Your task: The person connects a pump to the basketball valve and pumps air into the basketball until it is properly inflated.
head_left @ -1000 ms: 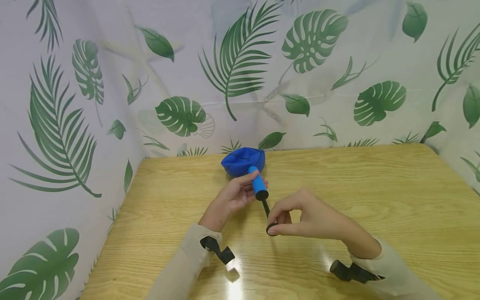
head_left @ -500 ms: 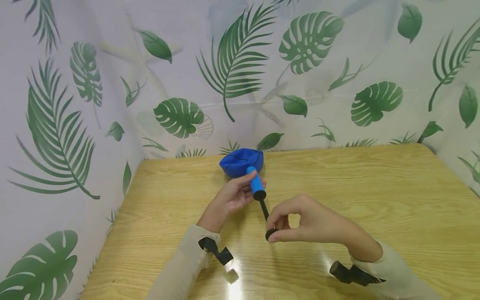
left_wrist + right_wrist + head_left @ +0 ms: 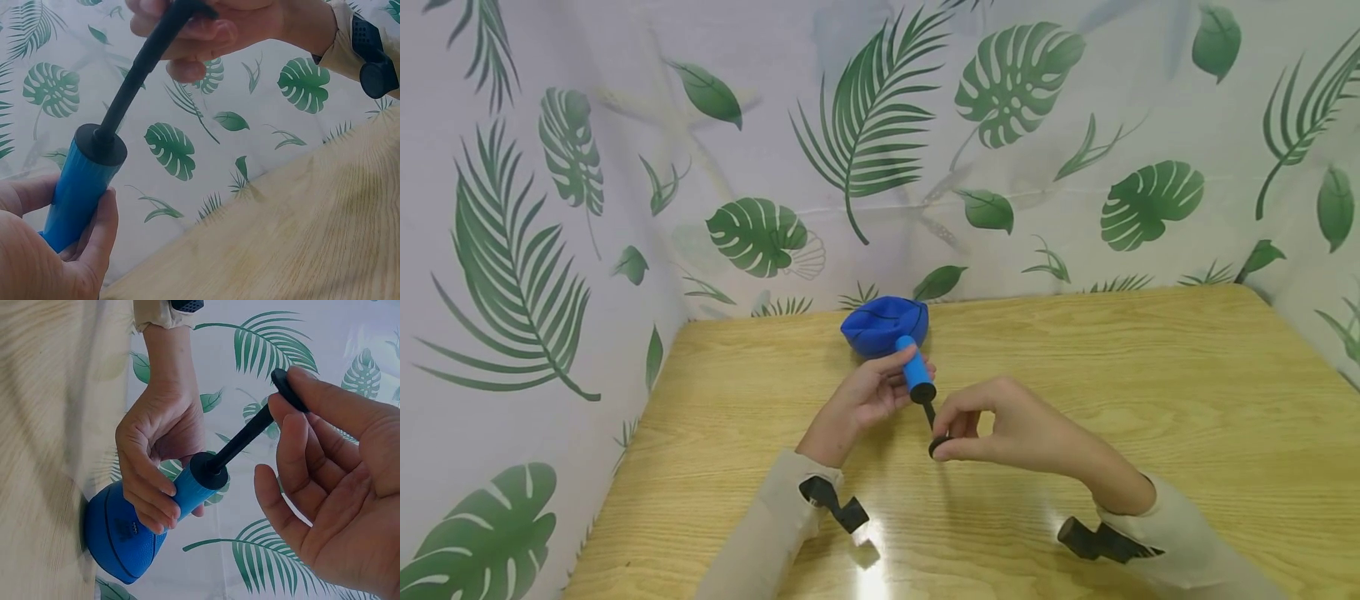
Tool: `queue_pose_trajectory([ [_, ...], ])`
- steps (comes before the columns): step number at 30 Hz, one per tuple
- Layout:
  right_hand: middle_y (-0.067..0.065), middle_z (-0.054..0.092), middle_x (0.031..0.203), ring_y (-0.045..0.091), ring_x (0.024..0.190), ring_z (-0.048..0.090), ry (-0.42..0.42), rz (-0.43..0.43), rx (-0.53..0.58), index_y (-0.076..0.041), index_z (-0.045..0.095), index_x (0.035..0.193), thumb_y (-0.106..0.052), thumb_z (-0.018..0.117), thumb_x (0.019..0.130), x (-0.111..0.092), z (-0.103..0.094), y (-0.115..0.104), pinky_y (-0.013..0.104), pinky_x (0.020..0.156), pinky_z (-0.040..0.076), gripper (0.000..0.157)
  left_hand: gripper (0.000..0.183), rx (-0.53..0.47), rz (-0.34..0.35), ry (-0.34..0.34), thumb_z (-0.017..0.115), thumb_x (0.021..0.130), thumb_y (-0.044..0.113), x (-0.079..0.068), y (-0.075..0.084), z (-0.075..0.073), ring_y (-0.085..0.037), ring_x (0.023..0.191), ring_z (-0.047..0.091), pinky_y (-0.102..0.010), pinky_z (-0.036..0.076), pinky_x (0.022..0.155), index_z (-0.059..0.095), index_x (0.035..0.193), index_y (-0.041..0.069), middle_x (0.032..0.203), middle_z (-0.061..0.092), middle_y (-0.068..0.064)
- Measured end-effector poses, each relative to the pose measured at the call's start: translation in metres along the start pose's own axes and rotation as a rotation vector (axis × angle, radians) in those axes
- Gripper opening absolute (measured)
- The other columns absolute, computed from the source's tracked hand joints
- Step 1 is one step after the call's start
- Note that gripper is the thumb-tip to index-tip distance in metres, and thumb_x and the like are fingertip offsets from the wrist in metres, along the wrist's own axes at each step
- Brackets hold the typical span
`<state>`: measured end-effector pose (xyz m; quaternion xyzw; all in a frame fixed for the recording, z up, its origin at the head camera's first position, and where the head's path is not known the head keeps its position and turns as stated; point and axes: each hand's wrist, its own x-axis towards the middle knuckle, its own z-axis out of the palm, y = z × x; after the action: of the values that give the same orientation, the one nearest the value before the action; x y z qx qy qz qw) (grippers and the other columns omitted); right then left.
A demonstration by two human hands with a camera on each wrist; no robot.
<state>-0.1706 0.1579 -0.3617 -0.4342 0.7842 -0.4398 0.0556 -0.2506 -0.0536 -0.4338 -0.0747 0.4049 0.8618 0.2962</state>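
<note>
A small hand pump has a light blue barrel (image 3: 916, 368) and a black plunger rod (image 3: 134, 81) partly drawn out of it. My left hand (image 3: 872, 392) grips the barrel between thumb and fingers. With thumb and fingers my right hand (image 3: 1003, 423) pinches the black disc handle (image 3: 289, 390) at the rod's end. Beyond the left hand, a dark blue ball (image 3: 883, 325), slack and dented, sits on the table. The barrel's far end points at the ball; whether it is joined to it cannot be seen.
The wooden table (image 3: 1120, 375) runs back to a white cloth (image 3: 910, 192) printed with green leaves, which also hangs at the left and right sides. A black wrist camera (image 3: 842, 504) is strapped to the left sleeve, another (image 3: 1093, 540) to the right.
The right hand first drew the handle slightly away from the barrel, then pushed it back in, so less rod shows now. The left hand and the ball stay nearly still.
</note>
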Motion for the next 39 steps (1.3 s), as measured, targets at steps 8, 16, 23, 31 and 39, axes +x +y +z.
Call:
queue_pose_trajectory([
  [8, -0.008, 0.073, 0.078, 0.000, 0.069, 0.063, 0.055, 0.084, -0.091, -0.014, 0.075, 0.088, -0.018, 0.083, 0.086, 0.003, 0.000, 0.004, 0.022, 0.064, 0.055, 0.009, 0.056, 0.004, -0.002, 0.019, 0.054, 0.107, 0.017, 0.000, -0.001, 0.000, -0.018, 0.090, 0.074, -0.029, 0.063, 0.077, 0.034, 0.152, -0.010, 0.119, 0.063, -0.017],
  [16, -0.011, 0.071, 0.073, 0.000, 0.067, 0.061, 0.091, 0.150, -0.125, -0.017, 0.075, 0.087, -0.022, 0.085, 0.084, 0.004, 0.001, 0.008, 0.023, 0.063, 0.055, 0.011, 0.056, 0.009, -0.004, 0.021, 0.054, 0.107, 0.017, 0.000, -0.002, 0.001, -0.018, 0.091, 0.074, -0.028, 0.063, 0.078, 0.034, 0.152, -0.009, 0.129, 0.060, -0.019],
  [23, -0.014, 0.069, 0.072, -0.001, 0.066, 0.059, 0.136, 0.192, -0.178, -0.020, 0.075, 0.085, -0.021, 0.086, 0.082, 0.005, 0.004, 0.012, 0.022, 0.063, 0.053, 0.011, 0.056, 0.019, -0.005, 0.019, 0.054, 0.106, 0.017, 0.001, -0.003, 0.001, -0.017, 0.090, 0.074, -0.028, 0.063, 0.078, 0.034, 0.152, -0.010, 0.108, 0.069, -0.012],
  [31, -0.014, 0.068, 0.071, 0.000, 0.066, 0.058, 0.203, 0.245, -0.217, -0.020, 0.075, 0.082, -0.020, 0.088, 0.080, 0.008, 0.008, 0.016, 0.021, 0.063, 0.052, 0.013, 0.053, 0.034, 0.009, 0.022, 0.053, 0.107, 0.015, 0.000, -0.004, 0.002, -0.016, 0.090, 0.074, -0.027, 0.063, 0.077, 0.036, 0.151, -0.009, 0.110, 0.067, -0.012],
  [39, -0.012, 0.068, 0.071, 0.002, 0.065, 0.058, 0.253, 0.264, -0.240, -0.018, 0.073, 0.079, -0.019, 0.089, 0.079, 0.010, 0.010, 0.024, 0.021, 0.062, 0.052, 0.015, 0.045, 0.061, 0.020, 0.040, 0.053, 0.107, 0.015, -0.001, -0.006, 0.004, -0.016, 0.089, 0.074, -0.028, 0.063, 0.076, 0.043, 0.145, -0.006, 0.109, 0.068, -0.011],
])
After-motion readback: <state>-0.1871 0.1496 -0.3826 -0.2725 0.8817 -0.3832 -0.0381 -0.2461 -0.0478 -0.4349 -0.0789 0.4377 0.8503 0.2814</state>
